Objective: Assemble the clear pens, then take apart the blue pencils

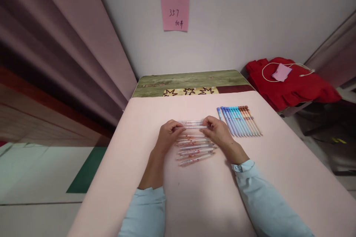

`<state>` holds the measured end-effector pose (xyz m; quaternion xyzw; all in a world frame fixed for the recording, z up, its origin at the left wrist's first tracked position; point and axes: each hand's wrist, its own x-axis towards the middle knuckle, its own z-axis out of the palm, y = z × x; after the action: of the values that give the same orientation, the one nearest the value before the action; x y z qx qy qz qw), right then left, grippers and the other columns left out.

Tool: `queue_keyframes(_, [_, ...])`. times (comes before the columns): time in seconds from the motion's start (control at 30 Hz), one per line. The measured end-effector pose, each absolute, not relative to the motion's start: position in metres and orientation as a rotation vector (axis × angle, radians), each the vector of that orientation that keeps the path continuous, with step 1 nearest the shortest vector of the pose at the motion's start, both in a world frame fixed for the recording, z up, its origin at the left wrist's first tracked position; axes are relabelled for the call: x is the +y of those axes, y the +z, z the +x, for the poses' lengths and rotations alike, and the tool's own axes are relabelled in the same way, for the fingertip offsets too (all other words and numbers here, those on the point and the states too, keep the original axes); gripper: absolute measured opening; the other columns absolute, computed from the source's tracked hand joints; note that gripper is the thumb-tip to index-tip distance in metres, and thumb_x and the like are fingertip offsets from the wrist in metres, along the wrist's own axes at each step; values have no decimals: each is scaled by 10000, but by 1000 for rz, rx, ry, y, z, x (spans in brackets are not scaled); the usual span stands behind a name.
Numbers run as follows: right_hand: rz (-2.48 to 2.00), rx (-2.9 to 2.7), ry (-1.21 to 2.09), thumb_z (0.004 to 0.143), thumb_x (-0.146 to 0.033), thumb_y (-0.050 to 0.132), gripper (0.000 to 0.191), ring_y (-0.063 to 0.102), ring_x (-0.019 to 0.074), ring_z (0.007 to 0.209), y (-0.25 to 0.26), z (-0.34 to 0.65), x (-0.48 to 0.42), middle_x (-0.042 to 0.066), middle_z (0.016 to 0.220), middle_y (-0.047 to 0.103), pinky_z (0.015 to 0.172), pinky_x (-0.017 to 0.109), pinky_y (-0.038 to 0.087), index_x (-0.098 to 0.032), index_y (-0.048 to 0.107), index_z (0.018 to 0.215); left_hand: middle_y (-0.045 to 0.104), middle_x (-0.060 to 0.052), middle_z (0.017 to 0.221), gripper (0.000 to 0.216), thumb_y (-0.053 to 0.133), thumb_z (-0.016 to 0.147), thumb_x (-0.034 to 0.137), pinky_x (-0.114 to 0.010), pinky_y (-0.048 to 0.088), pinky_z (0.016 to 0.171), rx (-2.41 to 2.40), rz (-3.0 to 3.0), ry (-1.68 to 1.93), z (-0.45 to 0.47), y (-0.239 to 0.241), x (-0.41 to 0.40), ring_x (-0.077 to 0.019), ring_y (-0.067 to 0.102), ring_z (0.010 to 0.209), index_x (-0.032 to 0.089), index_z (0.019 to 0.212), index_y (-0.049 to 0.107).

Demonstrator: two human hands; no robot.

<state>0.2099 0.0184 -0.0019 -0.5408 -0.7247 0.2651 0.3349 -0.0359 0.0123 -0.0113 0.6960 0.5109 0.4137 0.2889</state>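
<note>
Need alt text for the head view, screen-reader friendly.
A person's left hand and right hand hold a pale pen crosswise between them, among similar pens on a pale pink table. To the right lies a neat row of blue-topped and brown-topped pens; a pink note reading 357 is on the wall beyond.

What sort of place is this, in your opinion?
Probably a small indoor workstation: slim pens lined up on a pale-covered table, a handwritten pink note on the wall facing it, and a curtain to the left.
</note>
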Motion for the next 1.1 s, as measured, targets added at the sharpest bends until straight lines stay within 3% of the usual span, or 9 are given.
queue_keyframes(0.17, [-1350,-2036,680,813,-318,680,137,557,153,719,3,210,17,8,841,660,646,251,364,-232,673,918,624,-27,822,167,602,901,332,-276,438,705,1379,1986,1089,-35,-6,13,-162,565,807,206,846,697])
queue_keyframes(0.27, [-1370,-2122,675,939,-422,519,298,543,156,669,6,211,16,16,728,644,617,261,325,-215,664,783,635,-22,830,163,579,915,327,-282,439,722,1365,1977,1098,-35,-4,12,-163,567,813,207,869,680])
queue_keyframes(0.37, [-1428,-2112,683,976,-413,433,419,512,148,599,6,212,16,5,611,598,588,265,298,-206,615,660,630,-15,811,152,592,907,324,-286,435,730,1377,1978,1075,-35,-4,11,-164,558,804,210,861,681])
queue_keyframes(0.53, [-1377,-2002,740,822,-319,660,98,545,145,665,0,212,17,-11,749,650,611,242,351,-225,646,845,618,-13,795,149,618,892,327,-294,429,747,1419,2017,1039,-37,-7,13,-168,549,811,215,831,696])
queue_keyframes(0.73, [-1342,-1985,718,791,-248,687,195,574,156,732,-6,213,19,-4,854,665,667,260,404,-237,642,980,634,-18,795,166,618,893,350,-303,432,756,1427,2034,1031,-40,-11,15,-174,562,813,223,840,710])
queue_keyframes(0.97, [-1388,-2068,356,809,-221,680,78,588,213,863,-8,213,23,46,900,686,800,329,408,-226,695,885,666,-43,858,115,672,852,327,-336,434,794,1565,2108,1017,-42,-15,17,-204,572,863,230,866,733])
queue_keyframes(1.1, [-1470,-1980,292,820,-243,673,67,595,203,825,-4,211,20,36,837,679,750,309,404,-220,700,877,665,-48,898,88,716,806,286,-366,424,865,1662,2141,1061,-40,-15,16,-217,569,905,228,871,721])
